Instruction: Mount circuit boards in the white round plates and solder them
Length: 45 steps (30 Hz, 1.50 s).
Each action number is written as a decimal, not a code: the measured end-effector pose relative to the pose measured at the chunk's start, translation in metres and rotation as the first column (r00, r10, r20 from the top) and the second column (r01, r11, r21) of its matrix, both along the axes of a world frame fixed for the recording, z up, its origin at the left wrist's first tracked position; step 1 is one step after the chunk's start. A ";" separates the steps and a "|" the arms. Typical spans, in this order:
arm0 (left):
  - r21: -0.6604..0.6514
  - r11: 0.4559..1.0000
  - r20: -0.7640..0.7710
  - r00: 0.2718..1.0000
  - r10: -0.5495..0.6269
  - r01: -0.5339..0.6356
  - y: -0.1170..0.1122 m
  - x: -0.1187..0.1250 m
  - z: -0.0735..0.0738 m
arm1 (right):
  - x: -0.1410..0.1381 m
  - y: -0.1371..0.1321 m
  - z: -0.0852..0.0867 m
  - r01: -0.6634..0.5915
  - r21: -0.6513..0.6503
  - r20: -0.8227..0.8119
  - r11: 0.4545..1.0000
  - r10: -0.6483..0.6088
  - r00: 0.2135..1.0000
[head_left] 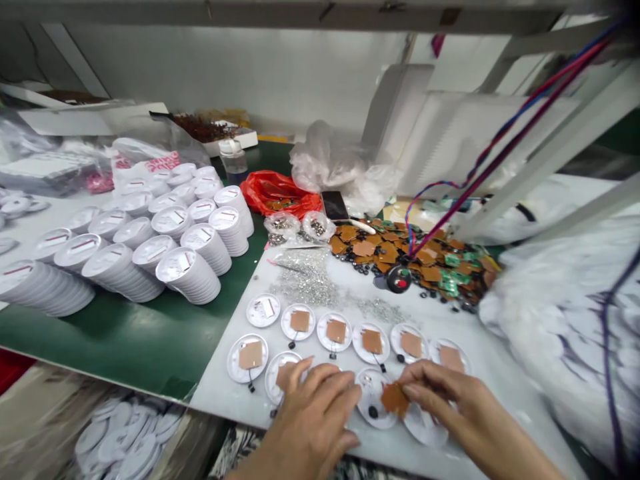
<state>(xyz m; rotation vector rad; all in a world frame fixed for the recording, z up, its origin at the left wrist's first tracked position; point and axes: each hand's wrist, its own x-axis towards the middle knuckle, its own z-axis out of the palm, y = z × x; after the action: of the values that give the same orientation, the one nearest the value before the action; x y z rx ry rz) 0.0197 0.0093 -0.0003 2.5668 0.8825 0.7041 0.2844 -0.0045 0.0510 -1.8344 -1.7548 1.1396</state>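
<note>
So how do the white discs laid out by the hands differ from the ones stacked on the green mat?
The laid-out discs lie singly on the white board, most holding a brown square; the stacked discs lean in piles on the green mat, tops bearing red-marked labels. Both are round and white.

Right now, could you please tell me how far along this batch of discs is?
Several laid-out discs already carry a brown board. The right hand pinches a loose board over a near disc; the left hand rests on neighbouring discs. One disc at the back left shows no brown board, and a heap of boards lies behind.
</note>
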 end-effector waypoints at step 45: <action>-0.086 0.994 -0.092 0.994 0.055 -0.063 0.004 0.045 -0.008 | -0.019 0.004 -0.021 -0.050 0.154 0.022 0.987 0.048 0.999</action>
<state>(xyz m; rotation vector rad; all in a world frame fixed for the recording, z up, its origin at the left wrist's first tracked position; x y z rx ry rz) 0.0642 0.0133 -0.0082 2.5196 0.9985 0.5572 0.2650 -0.0008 0.0304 -1.7239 -1.8524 0.9776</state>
